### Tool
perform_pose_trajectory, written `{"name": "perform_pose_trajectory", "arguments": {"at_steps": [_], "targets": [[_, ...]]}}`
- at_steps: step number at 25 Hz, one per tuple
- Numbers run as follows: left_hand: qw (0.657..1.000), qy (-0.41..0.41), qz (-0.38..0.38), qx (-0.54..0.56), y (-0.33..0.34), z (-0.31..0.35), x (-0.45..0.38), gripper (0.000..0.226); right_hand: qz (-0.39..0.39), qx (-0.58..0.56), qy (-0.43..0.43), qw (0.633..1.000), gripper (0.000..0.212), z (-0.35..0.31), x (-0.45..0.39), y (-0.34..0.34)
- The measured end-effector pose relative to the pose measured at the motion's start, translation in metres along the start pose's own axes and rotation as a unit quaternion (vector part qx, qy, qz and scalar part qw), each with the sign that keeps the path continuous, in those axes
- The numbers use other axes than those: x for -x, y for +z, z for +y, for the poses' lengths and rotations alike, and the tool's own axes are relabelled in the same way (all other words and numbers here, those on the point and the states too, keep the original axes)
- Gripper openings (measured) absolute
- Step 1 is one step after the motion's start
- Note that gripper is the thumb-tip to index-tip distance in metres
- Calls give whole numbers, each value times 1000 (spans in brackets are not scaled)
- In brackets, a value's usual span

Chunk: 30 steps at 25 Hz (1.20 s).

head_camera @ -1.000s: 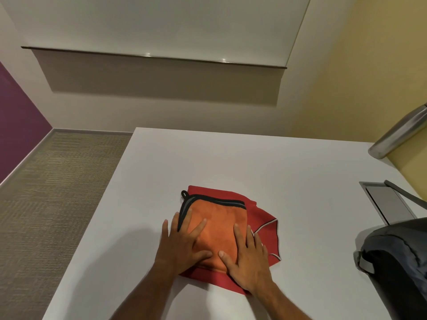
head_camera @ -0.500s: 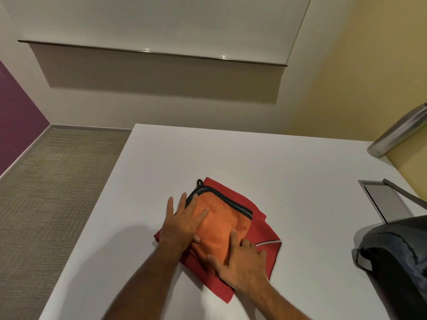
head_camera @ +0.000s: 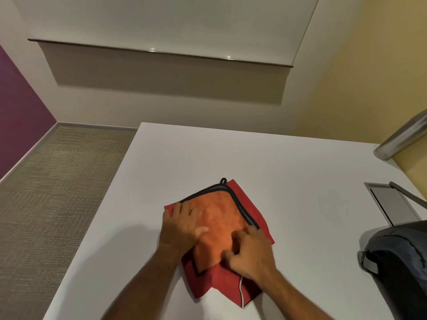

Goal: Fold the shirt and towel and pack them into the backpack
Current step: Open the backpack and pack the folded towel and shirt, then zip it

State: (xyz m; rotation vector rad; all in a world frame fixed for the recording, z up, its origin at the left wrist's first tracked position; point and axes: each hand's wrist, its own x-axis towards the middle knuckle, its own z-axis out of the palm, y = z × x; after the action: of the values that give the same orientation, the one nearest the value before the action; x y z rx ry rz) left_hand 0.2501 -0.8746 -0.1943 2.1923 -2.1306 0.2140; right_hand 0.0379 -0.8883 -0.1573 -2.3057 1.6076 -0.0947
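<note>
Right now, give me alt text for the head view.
Two hands press a folded orange towel stacked on a folded red shirt on a white table: left hand flat, right hand with fingers curled. A dark grey backpack sits right.

Dim warm light; soft shadows; slight blur; wide-angle edge distortion.

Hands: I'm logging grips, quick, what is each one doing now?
Left hand: open, pressing flat on the orange towel.
Right hand: fingers curled, gripping the towel.
</note>
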Motion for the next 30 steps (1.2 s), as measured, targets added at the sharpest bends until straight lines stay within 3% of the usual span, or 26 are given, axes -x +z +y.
{"name": "perform_pose_trajectory", "arguments": {"at_steps": [2, 4, 5, 7, 9, 16, 19, 21, 22, 23, 25, 28, 30], "targets": [[998, 3, -15, 61, -4, 8, 12, 98, 36, -6, -75, 997, 67, 32, -14, -8], [990, 22, -93, 108, -10, 19, 21, 127, -82, 47, -120, 988, 110, 61, -29, -9], [984, 30, -142, 102, -12, 24, 24, 138, -145, 79, -141, 976, 123, 72, -34, -4], [963, 27, -258, 77, -15, 30, 28, 150, -188, 105, -169, 962, 133, 86, -41, 10], [959, 24, -280, 42, -17, 33, 28, 152, -192, 89, -157, 965, 136, 87, -41, 19], [979, 39, -200, 33, -10, 15, 19, 156, -164, 27, -38, 985, 138, 60, -5, 44], [977, 67, -200, 37, 0, 7, 17, 95, -154, -9, 25, 988, 150, 41, 11, 49], [985, 88, -142, 50, 13, 4, 19, 58, -149, -7, 40, 988, 147, 35, 14, 51], [984, 82, -150, 47, 15, 2, 22, 57, -151, -1, 43, 988, 143, 33, 14, 50], [978, 74, -188, 45, 11, 1, 24, 72, -157, 6, 44, 987, 139, 33, 14, 49], [969, 44, -227, 83, 6, -1, 24, 121, -157, 25, 37, 987, 133, 34, 15, 44], [955, -4, -279, 102, -15, 8, 29, 112, -97, 31, 30, 994, 118, 36, 26, 31], [969, -12, -221, 105, -23, 18, 30, 102, -41, 27, 35, 998, 108, 41, 36, 21]]}}
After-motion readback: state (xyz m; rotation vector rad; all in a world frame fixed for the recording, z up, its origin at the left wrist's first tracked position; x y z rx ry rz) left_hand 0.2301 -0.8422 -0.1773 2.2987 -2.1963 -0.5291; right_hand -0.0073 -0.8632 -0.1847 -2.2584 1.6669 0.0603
